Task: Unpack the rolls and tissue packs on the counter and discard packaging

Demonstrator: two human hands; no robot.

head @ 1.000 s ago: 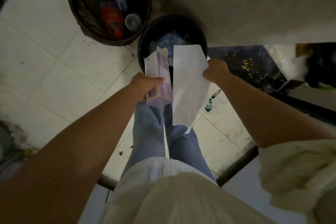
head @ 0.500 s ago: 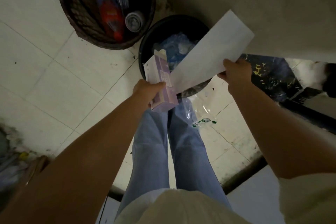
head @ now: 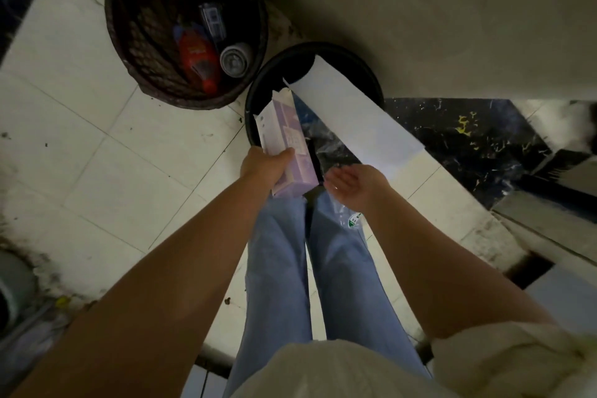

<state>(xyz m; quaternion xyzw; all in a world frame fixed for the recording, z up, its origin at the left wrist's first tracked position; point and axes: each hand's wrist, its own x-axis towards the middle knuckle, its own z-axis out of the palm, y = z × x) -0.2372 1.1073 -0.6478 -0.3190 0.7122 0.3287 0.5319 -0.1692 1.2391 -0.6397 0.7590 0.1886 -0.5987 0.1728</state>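
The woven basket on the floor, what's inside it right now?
Inside the woven basket lie a red bottle, a clear bottle seen end-on and a dark wrapper. The rest of its bottom is too dark to make out.

The person wears a loose cream top (head: 339,371) with short sleeves — the right sleeve (head: 517,362) bunches in soft folds at the upper arm, and both forearms are bare. Below it are light blue jeans (head: 277,268), straight-legged and a little faded at the thighs — no watch or bracelet shows on either wrist.
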